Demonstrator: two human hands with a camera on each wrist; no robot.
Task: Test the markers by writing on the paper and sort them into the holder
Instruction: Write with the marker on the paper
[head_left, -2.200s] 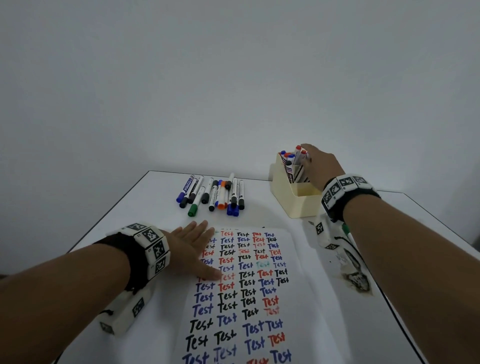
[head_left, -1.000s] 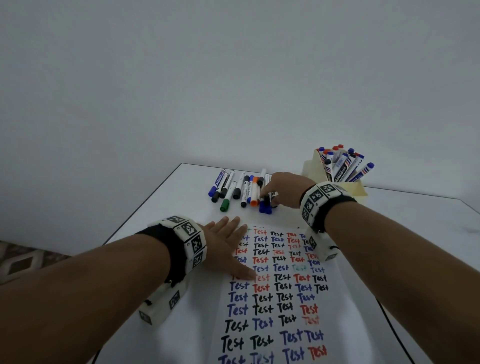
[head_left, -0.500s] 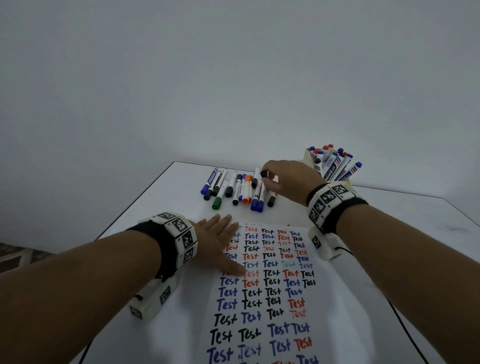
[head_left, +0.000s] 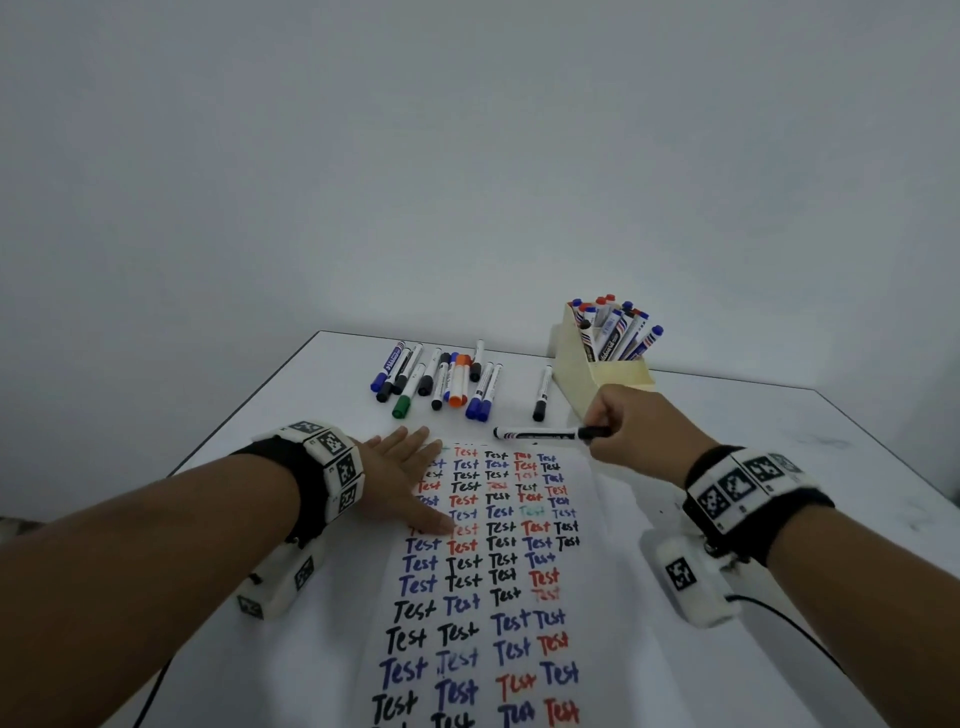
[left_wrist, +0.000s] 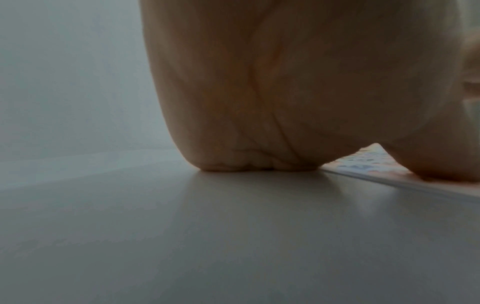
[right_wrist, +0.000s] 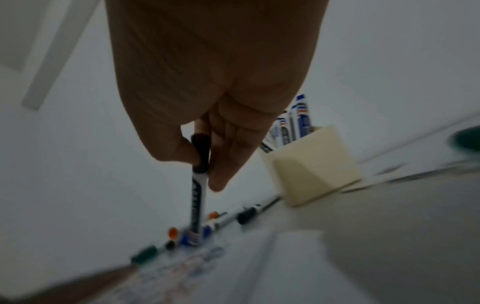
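Right now my right hand (head_left: 631, 434) pinches the capped end of a black marker (head_left: 540, 433), barrel lying sideways, pointing left above the paper (head_left: 498, 597); my left hand (head_left: 402, 480), flat and nearer, pins that sheet to the counter (head_left: 291, 415).

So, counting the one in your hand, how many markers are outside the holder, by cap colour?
Black markers: 7, including the held marker in the right hand
Blue markers: 4, one half hidden beside the orange
Green marker: 1
Orange marker: 1
Total: 13
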